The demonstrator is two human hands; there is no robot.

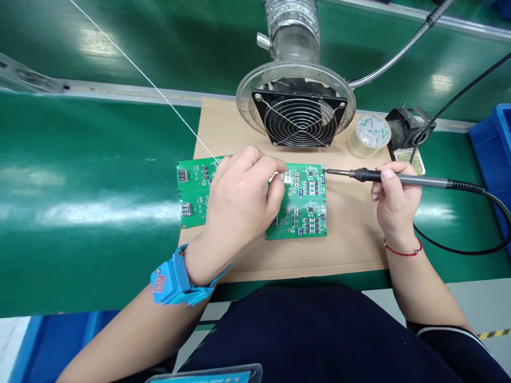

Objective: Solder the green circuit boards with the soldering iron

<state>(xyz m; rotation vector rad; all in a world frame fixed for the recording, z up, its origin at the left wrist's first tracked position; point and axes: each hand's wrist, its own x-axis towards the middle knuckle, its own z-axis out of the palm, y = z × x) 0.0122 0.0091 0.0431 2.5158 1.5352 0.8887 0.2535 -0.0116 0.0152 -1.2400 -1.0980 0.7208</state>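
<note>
My right hand (395, 199) grips a soldering iron (429, 182) like a pen. Its tip points left, at the upper right corner of a green circuit board (291, 231); whether it touches is too small to tell. Over the boards, my left hand (243, 191) is closed in a pinch. A thin pale solder wire (154, 85) comes down from the upper left to this hand, where its end is hidden. Another green circuit board (194, 191), with small digit displays, lies to the left, partly covered by my left hand. A blue wrist strap (175, 282) is on my left wrist.
A fume extractor fan (302, 122) hangs just behind the boards. A tape roll (369, 135), a black iron stand (409, 127) and a small dish (415, 159) stand at the back right. Cardboard (343, 250) lies under the boards. A blue bin (491, 143) is far right.
</note>
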